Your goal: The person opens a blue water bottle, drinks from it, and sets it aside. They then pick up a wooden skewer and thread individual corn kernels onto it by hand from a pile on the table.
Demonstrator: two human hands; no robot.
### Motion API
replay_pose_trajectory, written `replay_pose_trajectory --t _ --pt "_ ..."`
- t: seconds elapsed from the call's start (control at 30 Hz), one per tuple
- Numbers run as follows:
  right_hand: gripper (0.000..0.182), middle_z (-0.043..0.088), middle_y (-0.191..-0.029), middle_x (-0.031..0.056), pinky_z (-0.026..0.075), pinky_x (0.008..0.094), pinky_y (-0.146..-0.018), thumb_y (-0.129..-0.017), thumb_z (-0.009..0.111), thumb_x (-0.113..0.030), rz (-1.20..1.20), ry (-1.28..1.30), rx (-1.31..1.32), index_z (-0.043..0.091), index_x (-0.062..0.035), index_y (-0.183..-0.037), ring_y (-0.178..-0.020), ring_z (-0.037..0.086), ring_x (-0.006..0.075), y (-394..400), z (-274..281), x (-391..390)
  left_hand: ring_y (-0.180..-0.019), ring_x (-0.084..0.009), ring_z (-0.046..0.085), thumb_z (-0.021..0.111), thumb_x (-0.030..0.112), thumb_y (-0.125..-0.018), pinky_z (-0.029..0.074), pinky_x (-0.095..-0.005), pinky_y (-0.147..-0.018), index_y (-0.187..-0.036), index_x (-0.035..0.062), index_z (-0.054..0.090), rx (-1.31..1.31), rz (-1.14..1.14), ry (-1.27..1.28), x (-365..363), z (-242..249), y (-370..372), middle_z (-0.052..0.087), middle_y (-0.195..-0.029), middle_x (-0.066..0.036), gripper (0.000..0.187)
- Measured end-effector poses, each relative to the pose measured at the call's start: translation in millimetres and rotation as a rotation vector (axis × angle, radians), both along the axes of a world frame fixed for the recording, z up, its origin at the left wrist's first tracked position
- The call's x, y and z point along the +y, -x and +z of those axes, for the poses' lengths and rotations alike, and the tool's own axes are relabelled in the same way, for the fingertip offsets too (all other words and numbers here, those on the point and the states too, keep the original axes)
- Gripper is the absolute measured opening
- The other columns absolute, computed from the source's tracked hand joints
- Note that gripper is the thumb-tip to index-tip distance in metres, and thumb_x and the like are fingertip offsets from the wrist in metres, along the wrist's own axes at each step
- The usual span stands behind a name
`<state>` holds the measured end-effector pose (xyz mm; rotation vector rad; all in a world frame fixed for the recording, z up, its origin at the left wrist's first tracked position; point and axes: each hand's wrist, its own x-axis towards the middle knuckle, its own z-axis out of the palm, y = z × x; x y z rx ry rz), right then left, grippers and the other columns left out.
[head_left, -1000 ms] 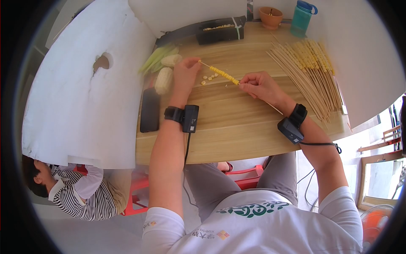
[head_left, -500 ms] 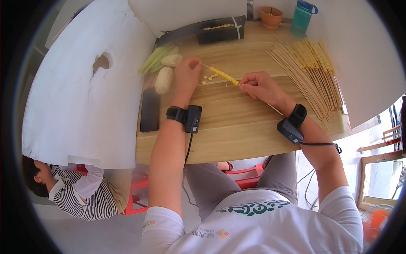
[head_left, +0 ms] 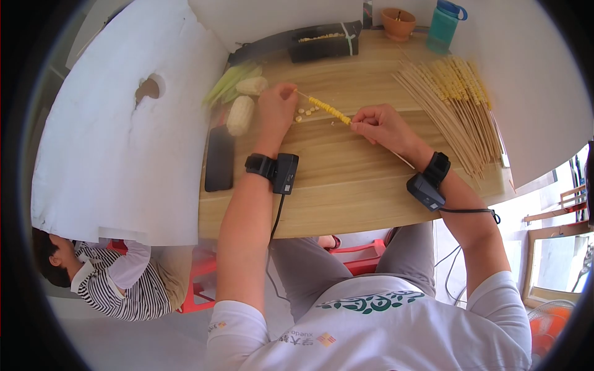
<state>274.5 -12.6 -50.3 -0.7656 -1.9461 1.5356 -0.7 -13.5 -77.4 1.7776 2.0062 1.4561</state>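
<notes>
A wooden skewer carries a row of yellow corn kernels (head_left: 329, 110) and slants across the middle of the table. My right hand (head_left: 382, 127) is closed on the skewer just below the kernels, and the bare shaft sticks out beneath it. At the other end, my left hand (head_left: 278, 106) pinches with thumb and finger at the skewer's tip; whether a kernel is between them is too small to tell. Several loose kernels (head_left: 300, 119) lie beneath the skewer. Two pale corn cobs (head_left: 240, 116) rest left of my left hand, beside green husks (head_left: 224, 84).
Bare skewers (head_left: 442, 120) and kernel-loaded skewers (head_left: 464, 83) lie on the right. At the back stand a black box (head_left: 323, 49), a clay pot (head_left: 398, 26) and a blue bottle (head_left: 443, 28). A phone (head_left: 219, 162) lies left. Another person (head_left: 127, 281) sits beyond the white partition (head_left: 124, 173).
</notes>
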Motion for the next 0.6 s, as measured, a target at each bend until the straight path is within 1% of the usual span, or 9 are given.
replay_pose_trajectory --t 0.6 --pt "0.013 0.056 -0.064 -0.0033 0.032 0.0197 -0.046 -0.091 0.063 -0.012 -0.004 0.008 0.016 0.064 0.0006 -0.088 -0.053 0.045 0.0026 -1.0 -0.5 0.4 -0.078 -0.0158 0.068 0.066 0.007 -0.082 0.053 -0.028 -0.073 -0.097 -0.0002 0.071 -0.018 0.002 -0.003 -2.9 4.5 -7.3 0.072 -0.084 -0.011 0.018"
